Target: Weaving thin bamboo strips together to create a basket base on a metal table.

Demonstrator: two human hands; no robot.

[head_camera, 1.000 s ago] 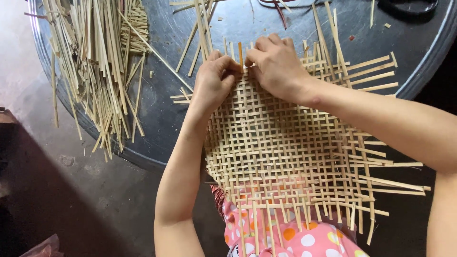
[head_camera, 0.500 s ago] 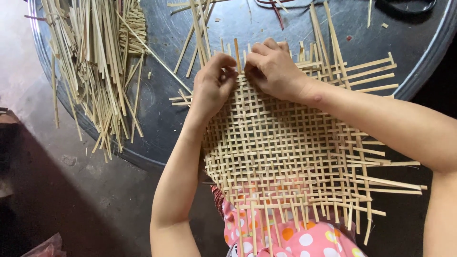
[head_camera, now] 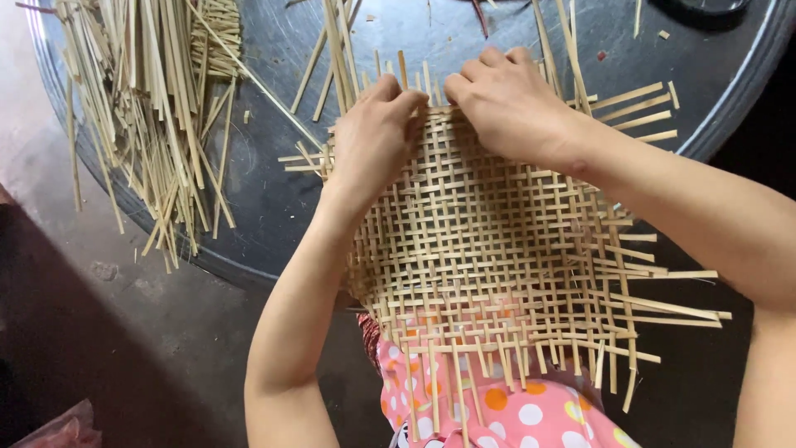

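A round dark counter (head_camera: 274, 207) carried the far part of a woven strip mat (head_camera: 497, 249), its near edge overhanging a polka-dot garment (head_camera: 514, 415). A loose strip pile (head_camera: 149, 108) lay far left. Left hand (head_camera: 373, 137) and right hand (head_camera: 510, 104) pressed the mat's far edge, fingers (head_camera: 464, 83) curled closed onto strips.

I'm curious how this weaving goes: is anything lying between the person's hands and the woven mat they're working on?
Nothing visible does. The left hand and the right hand both rest directly on the far edge of the woven mat. The pile of loose strips lies off to the left on the round tray.
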